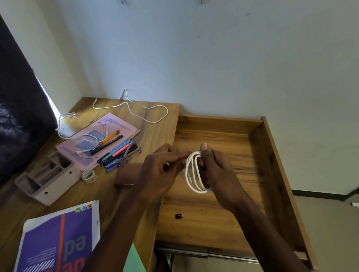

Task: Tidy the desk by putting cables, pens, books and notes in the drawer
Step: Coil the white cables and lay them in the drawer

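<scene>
- Purple book [48, 255] is lying on the bench [8, 215], near edge.
- Right hand [215, 172] is gripping the coiled white cable [191, 175] above the open drawer [276, 168]; left hand [160, 172] is pinching its top loop.

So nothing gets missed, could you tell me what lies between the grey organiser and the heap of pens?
A roll of clear tape lies there, beside the grey organiser and short of the pens, in the head view.
</scene>
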